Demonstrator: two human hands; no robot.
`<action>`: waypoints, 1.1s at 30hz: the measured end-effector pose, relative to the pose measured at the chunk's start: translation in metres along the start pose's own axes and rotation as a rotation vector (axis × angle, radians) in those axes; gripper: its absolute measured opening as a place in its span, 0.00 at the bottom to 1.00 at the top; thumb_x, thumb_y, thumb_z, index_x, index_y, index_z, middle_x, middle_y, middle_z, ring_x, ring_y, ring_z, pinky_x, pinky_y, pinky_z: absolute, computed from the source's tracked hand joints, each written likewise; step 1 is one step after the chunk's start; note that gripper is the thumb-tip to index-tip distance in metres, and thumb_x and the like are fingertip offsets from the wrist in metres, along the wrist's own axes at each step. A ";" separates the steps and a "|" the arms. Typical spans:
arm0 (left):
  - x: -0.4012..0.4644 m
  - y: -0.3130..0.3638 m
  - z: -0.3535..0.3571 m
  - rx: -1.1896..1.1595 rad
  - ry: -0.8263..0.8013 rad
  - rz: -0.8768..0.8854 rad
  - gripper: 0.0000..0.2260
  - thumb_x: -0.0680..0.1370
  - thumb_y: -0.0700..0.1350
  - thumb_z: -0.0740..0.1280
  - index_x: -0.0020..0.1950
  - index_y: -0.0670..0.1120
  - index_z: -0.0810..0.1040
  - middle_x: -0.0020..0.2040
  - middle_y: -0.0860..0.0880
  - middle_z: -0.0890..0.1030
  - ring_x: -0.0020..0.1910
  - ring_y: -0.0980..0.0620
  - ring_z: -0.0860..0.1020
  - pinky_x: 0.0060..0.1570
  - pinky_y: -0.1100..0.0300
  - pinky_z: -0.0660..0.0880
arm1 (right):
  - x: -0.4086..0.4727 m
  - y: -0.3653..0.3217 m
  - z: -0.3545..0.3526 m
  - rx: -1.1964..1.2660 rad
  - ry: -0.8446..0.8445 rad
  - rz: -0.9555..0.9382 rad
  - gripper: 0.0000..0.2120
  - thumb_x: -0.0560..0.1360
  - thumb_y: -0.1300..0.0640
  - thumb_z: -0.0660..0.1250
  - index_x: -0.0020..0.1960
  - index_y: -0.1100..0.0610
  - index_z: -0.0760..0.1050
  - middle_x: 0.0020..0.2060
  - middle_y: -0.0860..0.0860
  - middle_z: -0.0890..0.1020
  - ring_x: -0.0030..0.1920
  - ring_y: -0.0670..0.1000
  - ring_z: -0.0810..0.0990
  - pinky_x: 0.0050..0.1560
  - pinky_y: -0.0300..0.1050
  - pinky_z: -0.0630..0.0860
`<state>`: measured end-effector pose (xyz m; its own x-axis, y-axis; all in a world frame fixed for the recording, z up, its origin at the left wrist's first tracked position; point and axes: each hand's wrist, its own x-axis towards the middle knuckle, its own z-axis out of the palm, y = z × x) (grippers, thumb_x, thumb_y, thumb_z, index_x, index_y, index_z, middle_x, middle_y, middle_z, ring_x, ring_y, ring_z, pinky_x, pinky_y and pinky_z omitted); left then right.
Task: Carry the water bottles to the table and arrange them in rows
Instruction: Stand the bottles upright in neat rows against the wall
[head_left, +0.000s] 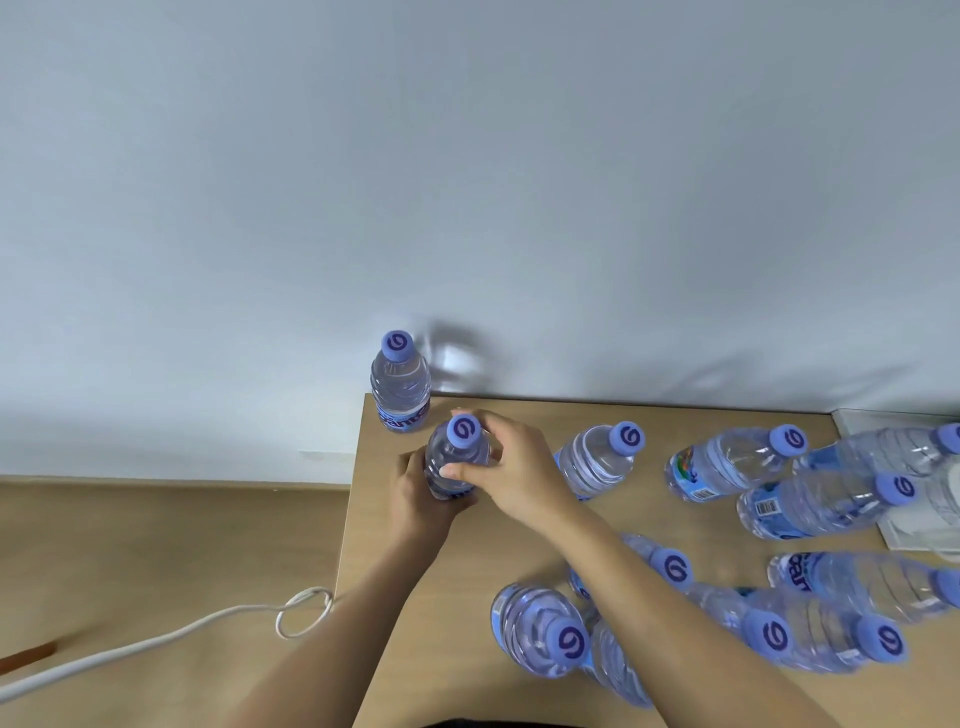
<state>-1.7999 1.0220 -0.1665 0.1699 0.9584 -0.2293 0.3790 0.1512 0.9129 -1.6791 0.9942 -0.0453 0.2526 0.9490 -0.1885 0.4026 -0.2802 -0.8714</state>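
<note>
Both my hands hold one clear water bottle (453, 462) with a blue cap, upright near the table's far left corner. My left hand (421, 501) grips its lower body from the left. My right hand (511, 467) wraps its shoulder from the right, thumb across the front. Another bottle (400, 387) stands just behind it at the corner of the wooden table (395, 597). Several more bottles stand across the table, such as one bottle (597, 460) to the right and one near bottle (540, 636) at the front.
A white wall rises directly behind the table. A white cable (208, 623) loops over the wooden floor at the left, close to the table's left edge. A white tray-like object (914, 525) lies at the table's right edge behind the bottles.
</note>
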 end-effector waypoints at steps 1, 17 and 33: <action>0.002 0.002 0.001 0.008 0.012 -0.012 0.34 0.56 0.36 0.83 0.60 0.44 0.77 0.50 0.53 0.73 0.47 0.50 0.77 0.44 0.60 0.72 | 0.003 0.001 0.000 -0.008 0.004 -0.005 0.21 0.66 0.59 0.80 0.58 0.54 0.81 0.48 0.48 0.85 0.49 0.46 0.81 0.50 0.35 0.76; 0.030 0.022 0.021 -0.122 0.258 -0.336 0.23 0.62 0.38 0.81 0.49 0.44 0.72 0.50 0.44 0.78 0.41 0.52 0.75 0.40 0.59 0.70 | 0.049 0.010 0.005 -0.080 0.137 -0.146 0.24 0.68 0.57 0.79 0.62 0.55 0.77 0.56 0.48 0.68 0.53 0.31 0.71 0.56 0.27 0.67; 0.058 0.040 0.036 -0.235 0.339 -0.505 0.13 0.65 0.37 0.77 0.43 0.42 0.76 0.37 0.50 0.78 0.38 0.48 0.76 0.43 0.56 0.73 | 0.075 0.012 0.005 -0.067 0.188 -0.125 0.24 0.69 0.60 0.78 0.57 0.63 0.67 0.55 0.55 0.71 0.57 0.55 0.75 0.58 0.55 0.76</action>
<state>-1.7423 1.0755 -0.1551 -0.2882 0.7730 -0.5652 0.1211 0.6149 0.7792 -1.6597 1.0627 -0.0717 0.3538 0.9352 0.0121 0.4966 -0.1769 -0.8497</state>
